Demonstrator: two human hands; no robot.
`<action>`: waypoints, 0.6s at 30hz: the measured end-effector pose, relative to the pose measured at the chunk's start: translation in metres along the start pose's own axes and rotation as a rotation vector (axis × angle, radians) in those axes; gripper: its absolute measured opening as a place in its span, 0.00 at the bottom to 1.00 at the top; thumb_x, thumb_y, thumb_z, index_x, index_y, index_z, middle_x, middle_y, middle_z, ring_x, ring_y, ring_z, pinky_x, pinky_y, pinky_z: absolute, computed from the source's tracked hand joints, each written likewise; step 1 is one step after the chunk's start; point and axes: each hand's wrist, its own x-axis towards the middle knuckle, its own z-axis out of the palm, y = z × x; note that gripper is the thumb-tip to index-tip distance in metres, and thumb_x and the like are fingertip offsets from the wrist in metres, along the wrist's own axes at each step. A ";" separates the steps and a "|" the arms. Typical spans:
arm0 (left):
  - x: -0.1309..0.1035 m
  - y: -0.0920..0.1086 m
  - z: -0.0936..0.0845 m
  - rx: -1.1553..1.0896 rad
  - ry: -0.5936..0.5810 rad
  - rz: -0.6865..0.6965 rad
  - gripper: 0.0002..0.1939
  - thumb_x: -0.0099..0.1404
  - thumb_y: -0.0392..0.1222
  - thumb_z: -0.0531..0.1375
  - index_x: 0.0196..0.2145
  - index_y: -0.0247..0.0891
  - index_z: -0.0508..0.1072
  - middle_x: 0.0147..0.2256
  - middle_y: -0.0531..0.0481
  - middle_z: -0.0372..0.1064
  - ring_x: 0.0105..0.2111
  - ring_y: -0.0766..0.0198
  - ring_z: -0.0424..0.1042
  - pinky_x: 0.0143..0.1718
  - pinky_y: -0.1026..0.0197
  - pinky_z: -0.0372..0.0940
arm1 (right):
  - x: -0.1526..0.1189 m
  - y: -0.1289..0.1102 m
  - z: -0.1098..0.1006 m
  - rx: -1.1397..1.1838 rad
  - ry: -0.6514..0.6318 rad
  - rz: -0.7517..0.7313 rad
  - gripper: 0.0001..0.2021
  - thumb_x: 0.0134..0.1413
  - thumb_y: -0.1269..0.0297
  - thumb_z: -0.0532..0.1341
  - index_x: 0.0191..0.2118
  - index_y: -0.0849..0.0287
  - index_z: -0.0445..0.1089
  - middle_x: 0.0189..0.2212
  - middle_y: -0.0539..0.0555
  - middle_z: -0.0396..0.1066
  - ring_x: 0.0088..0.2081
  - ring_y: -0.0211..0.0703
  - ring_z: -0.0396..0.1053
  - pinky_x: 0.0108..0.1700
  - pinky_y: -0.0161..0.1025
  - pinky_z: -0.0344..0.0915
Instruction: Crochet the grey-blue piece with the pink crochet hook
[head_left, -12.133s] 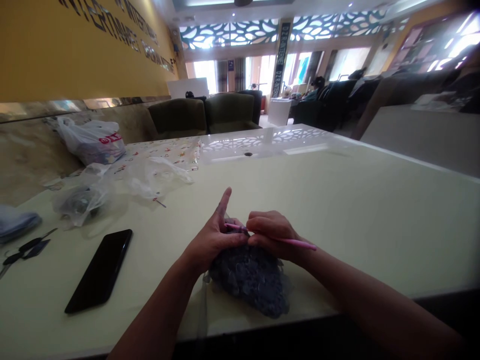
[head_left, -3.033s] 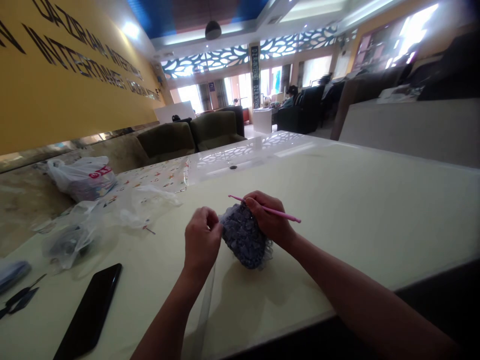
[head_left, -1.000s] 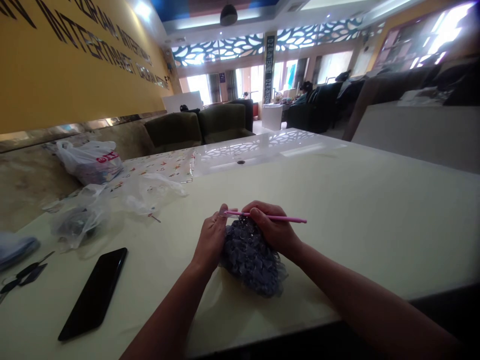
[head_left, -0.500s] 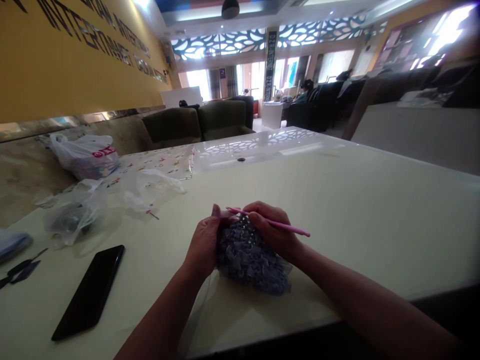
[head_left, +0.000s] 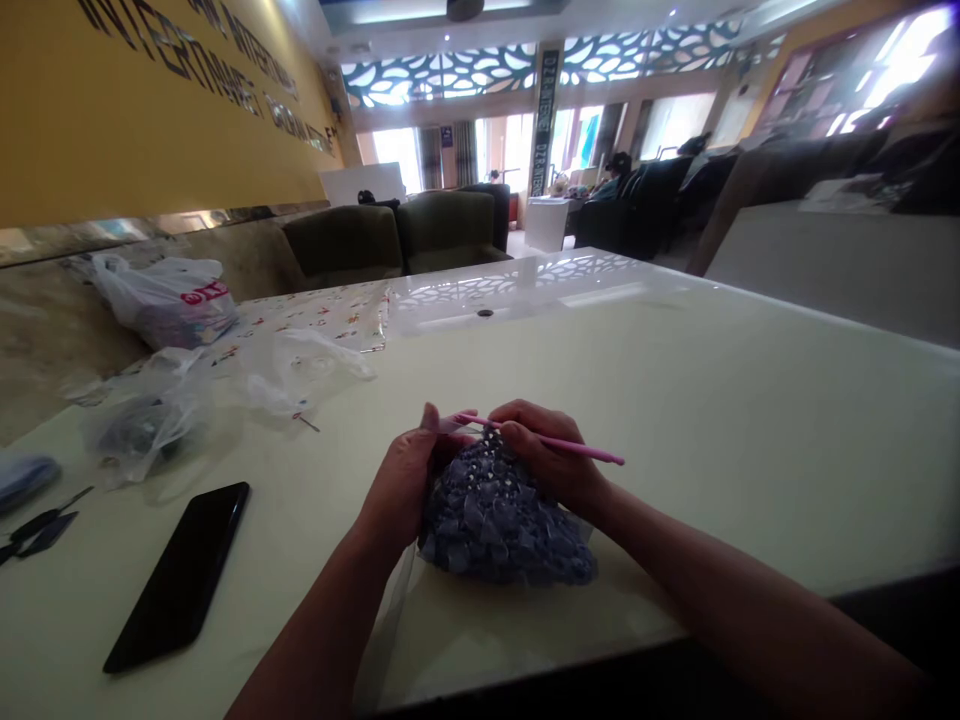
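A ruffled blue-grey crocheted piece (head_left: 502, 520) hangs between my hands, its lower edge near the pale table (head_left: 720, 440). My left hand (head_left: 405, 480) grips its upper left side, thumb raised, with a thin sheer strand across the fingers. In my right hand (head_left: 551, 450) a pink crochet hook (head_left: 585, 450) is pinched, its tip pointing left over the top of the piece and its blunt end sticking out to the right. The fingertips of both hands are close together at the top edge.
On the left lie a black phone (head_left: 180, 575), dark scissors (head_left: 45, 530), clear plastic bags (head_left: 150, 425) and a small red-ended item (head_left: 306, 422). A white carrier bag (head_left: 169, 300) stands farther back. Beyond the table are green chairs (head_left: 450, 225) and a seated person (head_left: 616, 175).
The crocheted piece has spread wider, its lower part shifting outward to both sides. The thumb and fingers of my left hand have moved slightly around the strand. The view has tilted slightly.
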 end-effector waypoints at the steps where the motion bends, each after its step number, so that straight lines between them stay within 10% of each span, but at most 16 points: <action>1: -0.001 0.001 0.001 0.005 -0.058 -0.020 0.25 0.63 0.61 0.61 0.40 0.35 0.82 0.43 0.42 0.78 0.44 0.57 0.74 0.49 0.58 0.64 | 0.000 0.000 0.000 0.004 -0.005 -0.002 0.11 0.65 0.61 0.58 0.36 0.61 0.73 0.28 0.51 0.73 0.29 0.33 0.68 0.30 0.30 0.63; 10: -0.009 0.011 -0.001 0.206 -0.229 -0.122 0.14 0.56 0.44 0.71 0.40 0.37 0.82 0.33 0.50 0.76 0.34 0.67 0.71 0.40 0.64 0.63 | 0.000 -0.002 -0.002 -0.059 -0.135 -0.138 0.12 0.66 0.58 0.58 0.38 0.62 0.73 0.30 0.52 0.71 0.30 0.34 0.68 0.33 0.31 0.64; 18: -0.005 0.001 -0.003 0.126 -0.142 -0.071 0.18 0.63 0.52 0.66 0.46 0.40 0.79 0.42 0.47 0.78 0.42 0.61 0.73 0.47 0.60 0.64 | 0.001 -0.003 -0.003 -0.014 -0.128 -0.107 0.10 0.66 0.60 0.59 0.42 0.61 0.73 0.33 0.53 0.74 0.34 0.36 0.72 0.36 0.32 0.67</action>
